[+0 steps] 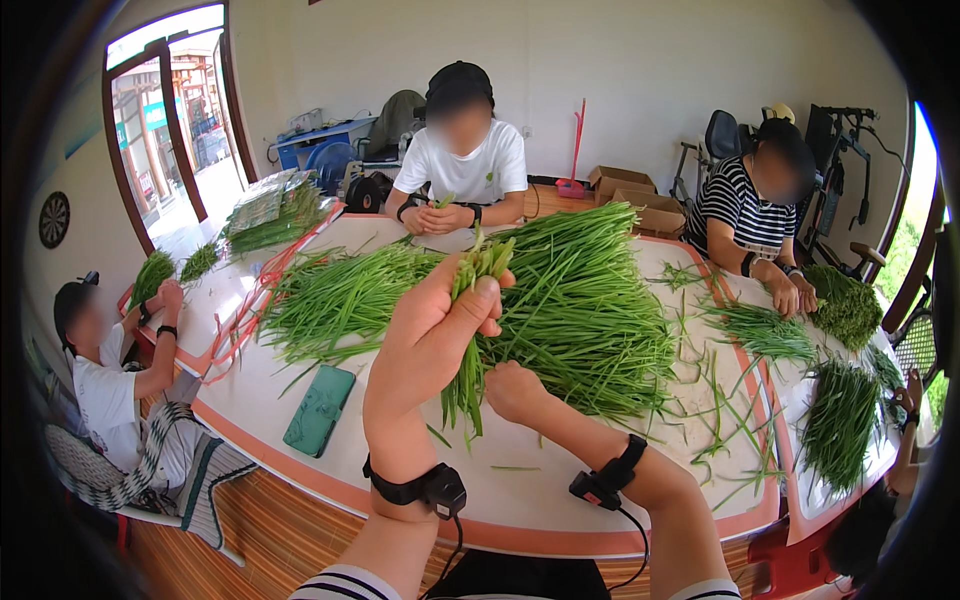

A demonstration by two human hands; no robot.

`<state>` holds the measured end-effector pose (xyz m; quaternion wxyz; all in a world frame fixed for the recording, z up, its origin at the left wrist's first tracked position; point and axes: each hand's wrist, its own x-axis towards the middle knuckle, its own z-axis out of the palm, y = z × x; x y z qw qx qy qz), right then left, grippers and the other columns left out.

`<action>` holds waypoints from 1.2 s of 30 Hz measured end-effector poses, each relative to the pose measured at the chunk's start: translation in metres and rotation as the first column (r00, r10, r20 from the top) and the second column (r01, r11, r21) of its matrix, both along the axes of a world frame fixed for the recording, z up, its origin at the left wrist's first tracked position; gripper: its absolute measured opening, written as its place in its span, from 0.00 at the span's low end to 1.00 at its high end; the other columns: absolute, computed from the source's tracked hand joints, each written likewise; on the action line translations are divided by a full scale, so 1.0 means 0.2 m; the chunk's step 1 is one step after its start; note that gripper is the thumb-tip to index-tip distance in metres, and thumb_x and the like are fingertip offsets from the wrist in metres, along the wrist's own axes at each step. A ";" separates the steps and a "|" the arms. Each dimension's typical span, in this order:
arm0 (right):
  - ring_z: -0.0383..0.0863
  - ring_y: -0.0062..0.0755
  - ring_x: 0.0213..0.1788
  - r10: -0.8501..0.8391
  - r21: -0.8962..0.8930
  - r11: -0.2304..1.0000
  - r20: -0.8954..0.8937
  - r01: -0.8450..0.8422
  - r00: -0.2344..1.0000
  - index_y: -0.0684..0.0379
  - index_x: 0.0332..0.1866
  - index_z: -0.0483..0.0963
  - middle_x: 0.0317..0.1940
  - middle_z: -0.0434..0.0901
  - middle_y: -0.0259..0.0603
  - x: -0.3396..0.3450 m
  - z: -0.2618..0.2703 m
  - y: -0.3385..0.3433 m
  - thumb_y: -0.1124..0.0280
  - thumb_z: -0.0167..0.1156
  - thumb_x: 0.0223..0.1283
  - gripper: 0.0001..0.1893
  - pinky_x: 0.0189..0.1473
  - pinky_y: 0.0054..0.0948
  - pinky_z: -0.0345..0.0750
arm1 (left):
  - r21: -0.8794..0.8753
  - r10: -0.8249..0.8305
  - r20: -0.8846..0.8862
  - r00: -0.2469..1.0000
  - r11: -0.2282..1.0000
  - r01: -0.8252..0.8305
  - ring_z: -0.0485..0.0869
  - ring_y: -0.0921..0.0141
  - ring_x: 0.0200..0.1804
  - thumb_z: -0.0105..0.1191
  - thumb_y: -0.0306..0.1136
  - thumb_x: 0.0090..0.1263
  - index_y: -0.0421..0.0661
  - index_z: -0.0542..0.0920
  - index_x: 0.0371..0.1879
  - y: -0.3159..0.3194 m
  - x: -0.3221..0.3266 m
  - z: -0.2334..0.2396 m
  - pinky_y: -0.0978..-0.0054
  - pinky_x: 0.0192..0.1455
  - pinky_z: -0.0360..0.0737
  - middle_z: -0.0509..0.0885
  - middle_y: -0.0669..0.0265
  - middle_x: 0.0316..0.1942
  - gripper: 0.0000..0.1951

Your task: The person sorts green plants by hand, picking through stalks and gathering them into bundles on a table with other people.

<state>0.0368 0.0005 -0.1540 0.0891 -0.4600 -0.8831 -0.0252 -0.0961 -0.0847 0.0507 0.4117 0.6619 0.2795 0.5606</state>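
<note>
Upright above the table, my left hand [442, 322] is closed around a bunch of green leafy stalks [466, 382], likely garlic chives; the pale cut ends stick out above the thumb and the leaves hang below. My right hand [514, 391] is lower, just right of the hanging leaves, with its fingers curled; whether it grips any leaves is hidden. Behind it spreads a large heap of the same stalks [585, 322], its cut ends pointing away. A second, smaller pile [345, 292] lies to the left. Both wrists wear black straps with small cabled devices.
A green phone case [320, 410] lies on the white table [510, 480] at left, near red plastic ties [255, 315]. Loose leaves are strewn at right. Co-workers handle greens across the table, at left and at right; more bundles [840, 424] lie along the right side.
</note>
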 end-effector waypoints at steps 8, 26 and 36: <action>0.79 0.20 0.30 -0.318 -0.622 0.767 -0.584 -0.159 0.747 0.61 0.34 0.76 0.27 0.82 0.34 0.38 0.57 -0.17 0.63 0.57 0.57 0.11 0.28 0.21 0.75 | 0.018 -0.033 -0.089 0.995 0.999 0.035 0.73 0.78 0.28 0.45 0.39 0.73 0.40 0.75 0.41 0.08 0.02 -0.03 0.80 0.33 0.70 0.77 0.70 0.27 0.13; 0.77 0.15 0.29 -0.226 -0.304 0.935 -0.908 -0.182 0.352 0.64 0.42 0.74 0.28 0.81 0.32 0.47 0.75 -0.34 0.74 0.58 0.61 0.07 0.28 0.17 0.74 | 0.096 0.016 -0.516 0.856 0.995 0.039 0.78 0.56 0.28 0.45 0.36 0.70 0.38 0.74 0.41 0.15 0.18 -0.09 0.64 0.33 0.72 0.79 0.52 0.25 0.12; 0.78 0.17 0.31 -0.196 -0.248 0.954 -0.941 -0.169 0.274 0.64 0.50 0.69 0.30 0.81 0.35 0.49 0.74 -0.34 0.77 0.56 0.61 0.13 0.31 0.17 0.74 | 0.299 0.070 -0.404 0.912 0.953 0.059 0.77 0.51 0.30 0.45 0.36 0.70 0.35 0.69 0.38 0.24 0.29 -0.22 0.61 0.34 0.72 0.76 0.48 0.25 0.13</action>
